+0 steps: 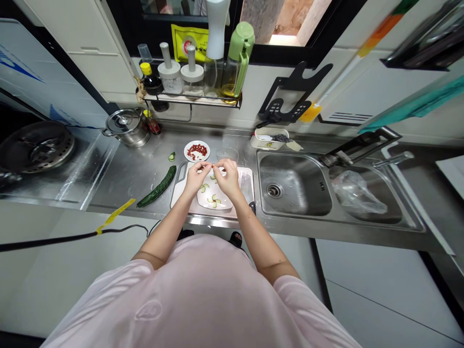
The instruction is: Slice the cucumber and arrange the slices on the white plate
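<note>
My forearms angle in from the bottom of the view, and my left hand [197, 178] and right hand [228, 178] meet, nearly touching, above a cutting board [186, 205]. The fingertips [209, 165] of both hands are pinched almost closed. They may hold something tiny, but it's too small for me to make out. Beneath them is a white plate [226, 204] with cucumber slices [214, 202] laid out on it, partly hidden by my hands. At 11 o'clock from my hands sits a small plate of red berries [196, 151], and at 8 o'clock lies a long cucumber [157, 186].
</note>
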### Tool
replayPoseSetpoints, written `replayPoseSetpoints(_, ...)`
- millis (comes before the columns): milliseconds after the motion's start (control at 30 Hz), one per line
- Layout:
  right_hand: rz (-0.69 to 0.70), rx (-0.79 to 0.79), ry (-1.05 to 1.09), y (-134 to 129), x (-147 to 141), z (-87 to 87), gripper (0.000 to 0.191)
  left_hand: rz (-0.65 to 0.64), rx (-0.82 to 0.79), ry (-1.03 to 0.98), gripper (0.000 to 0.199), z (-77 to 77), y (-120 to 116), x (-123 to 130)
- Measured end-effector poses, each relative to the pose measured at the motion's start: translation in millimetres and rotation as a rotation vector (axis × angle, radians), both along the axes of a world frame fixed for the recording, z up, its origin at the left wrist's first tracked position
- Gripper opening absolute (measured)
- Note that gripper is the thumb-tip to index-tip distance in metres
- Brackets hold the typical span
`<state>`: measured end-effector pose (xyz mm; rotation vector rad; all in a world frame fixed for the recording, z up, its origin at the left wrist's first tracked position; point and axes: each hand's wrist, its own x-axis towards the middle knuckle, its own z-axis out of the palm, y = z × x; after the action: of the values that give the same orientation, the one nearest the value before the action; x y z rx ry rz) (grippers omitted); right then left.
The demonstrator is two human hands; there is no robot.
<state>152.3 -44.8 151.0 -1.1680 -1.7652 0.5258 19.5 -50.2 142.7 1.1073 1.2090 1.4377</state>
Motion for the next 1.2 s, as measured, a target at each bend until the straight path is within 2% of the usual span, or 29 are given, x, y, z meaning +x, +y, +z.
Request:
replayPoseSetpoints(200,0.011,-0.043,0.054,0.0,-1.0,-1.1,0.012,-0.015,0.017,0.037,0.011,-2.1,0.3,-1.4)
replayPoseSetpoints(367,0.013,-0.185,0.227,3.2,0.1,-3.7,0.016,0.049,0.081,0.136,0.012,3.8,-3.3,-4.6)
replayPoseSetpoints(433,0.034,-0.307,0.333,4.5,-1.5,-6.2,0.018,0.089,0.111,0.16,0.012,5.0,-4.8,-4.5)
replayPoseSetpoints(500,0.083,-0.497,0.463,4.6,-5.5,-10.3,0.02,0.12,0.095,0.113,0.014,1.1,-5.0,-1.9)
replayPoseSetpoints(567,0.123,-0.695,0.581,3.4,-11.5,-15.9,0.023,0.119,0.008,-0.032,0.016,-8.8,-3.7,3.1)
replayPoseSetpoints(633,0.105,-0.788,0.627,1.4,-17.5,-22.2,0.025,0.084,-0.13,-0.263,0.02,-22.0,-2.0,8.6)
replayPoseSetpoints(700,0.055,-0.764,0.588,-0.3,-21.8,-27.8,0.024,0.039,-0.186,-0.439,0.022,-34.4,-1.1,12.0)
replayPoseSetpoints(800,0.039,-0.696,0.489,-1.4,-23.5,-33.1,0.021,0.037,-0.207,-0.511,0.023,-45.6,-2.8,11.6)
replayPoseSetpoints(933,0.058,-0.731,0.481,-1.8,-22.5,-34.9,0.02,0.073,-0.262,-0.459,0.03,-49.6,-7.4,7.0)
replayPoseSetpoints(1033,0.058,-0.778,0.517,-2.2,-22.6,-35.3,0.025,0.085,-0.157,-0.419,0.041,-50.6,-10.1,5.4)
replayPoseSetpoints(1200,0.048,-0.828,0.541,-1.7,-21.8,-38.7,0.025,0.08,-0.038,-0.26,0.043,-50.1,-14.4,2.9)
